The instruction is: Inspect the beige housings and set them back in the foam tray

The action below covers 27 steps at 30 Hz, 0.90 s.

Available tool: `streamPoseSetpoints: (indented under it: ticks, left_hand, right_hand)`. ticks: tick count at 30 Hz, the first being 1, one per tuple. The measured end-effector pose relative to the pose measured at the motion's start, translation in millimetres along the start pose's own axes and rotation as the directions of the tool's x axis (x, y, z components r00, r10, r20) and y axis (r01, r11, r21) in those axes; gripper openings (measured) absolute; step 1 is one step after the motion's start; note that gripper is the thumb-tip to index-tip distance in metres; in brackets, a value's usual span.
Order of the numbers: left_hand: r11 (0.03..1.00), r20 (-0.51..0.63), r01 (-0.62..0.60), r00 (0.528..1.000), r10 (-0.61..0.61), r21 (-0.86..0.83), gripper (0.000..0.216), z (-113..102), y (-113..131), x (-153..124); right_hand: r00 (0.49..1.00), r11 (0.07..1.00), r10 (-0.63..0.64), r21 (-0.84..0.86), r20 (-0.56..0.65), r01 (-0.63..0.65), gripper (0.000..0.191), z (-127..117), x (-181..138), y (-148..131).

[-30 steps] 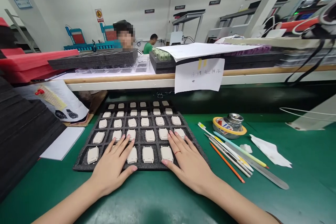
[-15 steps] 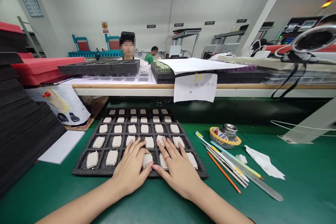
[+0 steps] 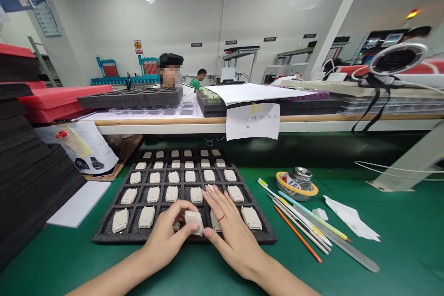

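Note:
A black foam tray [image 3: 120, 240] lies on the green table, its compartments holding rows of beige watch cases [image 3: 146, 217]. Near the tray's front edge, my left hand [image 3: 164, 231] pinches one watch case [image 3: 193, 223] between thumb and fingers, tilted up with its flat face toward me. My right hand [image 3: 231, 236] lies stretched out and palm down over the tray, fingers apart, partly covering the watch cases beneath it. Its thumb tip is close to the held watch case; whether they touch, I cannot tell.
Right of the tray lie a toothbrush [image 3: 262, 182], an orange stick [image 3: 298, 235], a metal spatula [image 3: 364, 259], a roll of tape [image 3: 314, 190] and a white tissue [image 3: 350, 219]. Stacked black foam [image 3: 31, 185] rises at left. A shelf [image 3: 166, 127] spans the back; a person [image 3: 169, 76] sits beyond.
My left hand has closed on a watch case and lifted it, tilting it up. My right hand stays spread over the tray. The camera view has tilted slightly upward.

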<state>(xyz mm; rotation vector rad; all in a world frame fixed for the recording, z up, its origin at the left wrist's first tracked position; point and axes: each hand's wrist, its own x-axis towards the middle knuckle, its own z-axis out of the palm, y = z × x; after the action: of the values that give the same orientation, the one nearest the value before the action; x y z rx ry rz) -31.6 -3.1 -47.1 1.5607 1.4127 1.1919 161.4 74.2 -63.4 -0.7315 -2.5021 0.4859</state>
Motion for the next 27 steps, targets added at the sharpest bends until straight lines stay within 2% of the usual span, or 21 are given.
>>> streamPoseSetpoints:
  ticks: [2, 4, 7, 9, 10, 15, 20, 25, 27]
  left_hand:
    - [0.986, 0.031, 0.062, 0.998, -0.058, -0.155, 0.041, 4, 3, -2]
    - [0.936, 0.088, 0.148, 0.988, -0.126, -0.319, 0.050, 10, 7, -5]
    - [0.739, 0.214, 0.299, 0.954, -0.211, -0.603, 0.047, 16, 13, -8]
    - [0.609, 0.275, 0.351, 0.936, -0.219, -0.711, 0.044, 18, 16, -9]
    - [0.586, 0.290, 0.361, 0.933, -0.215, -0.725, 0.043, 19, 17, -9]
    - [0.574, 0.326, 0.389, 0.921, -0.214, -0.720, 0.033, 20, 19, -10]
    - [0.600, 0.336, 0.379, 0.923, -0.188, -0.705, 0.036, 20, 21, -10]
    - [0.640, 0.245, 0.320, 0.947, -0.207, -0.699, 0.039, 20, 24, -10]
    - [0.607, 0.228, 0.316, 0.948, -0.220, -0.729, 0.037, 20, 25, -11]
  right_hand:
    - [0.991, 0.983, -0.098, 0.149, -0.086, 0.110, 0.073, -1, -4, -7]
    - [0.980, 0.942, -0.144, 0.285, -0.138, 0.179, 0.070, -2, -8, -16]
    - [0.977, 0.884, -0.126, 0.428, -0.175, 0.190, 0.059, -3, -10, -25]
    - [0.972, 0.859, -0.109, 0.473, -0.211, 0.198, 0.057, -3, -11, -27]
    - [0.966, 0.852, -0.107, 0.479, -0.236, 0.211, 0.059, -3, -11, -27]
    - [0.938, 0.875, -0.133, 0.407, -0.319, 0.262, 0.063, -7, -11, -29]
    - [0.916, 0.889, -0.174, 0.343, -0.361, 0.304, 0.061, -13, -10, -34]
    - [0.915, 0.877, -0.165, 0.370, -0.367, 0.306, 0.057, -14, -10, -35]
    - [0.919, 0.869, -0.143, 0.397, -0.368, 0.294, 0.057, -14, -10, -35]
